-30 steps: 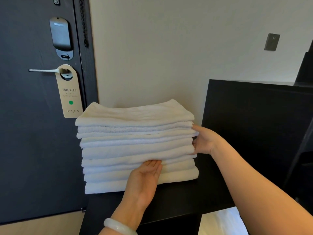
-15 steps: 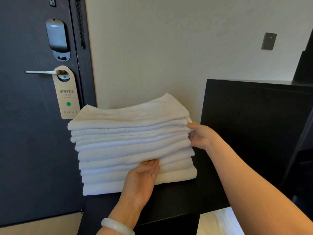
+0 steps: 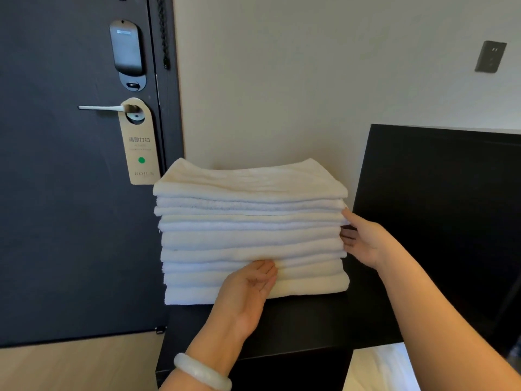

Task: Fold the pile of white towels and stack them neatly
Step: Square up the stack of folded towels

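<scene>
A tall stack of several folded white towels point(image 3: 251, 232) stands on a low black table point(image 3: 304, 328) against the wall. My left hand point(image 3: 248, 292), with a pale bangle on its wrist, lies flat with straight fingers against the lower front of the stack. My right hand point(image 3: 366, 241) presses with straight fingers on the stack's right side, about halfway up. Neither hand grips a towel.
A dark door point(image 3: 56, 193) with a lever handle point(image 3: 104, 108) and a hanging paper tag point(image 3: 139, 148) stands just left of the stack. A taller black cabinet point(image 3: 439, 207) rises at the right. White fabric point(image 3: 377, 368) lies low at the right.
The stack's top layers have settled level after leaning up at the right. Both hands keep their places on the stack's front and right side. The camera has shifted.
</scene>
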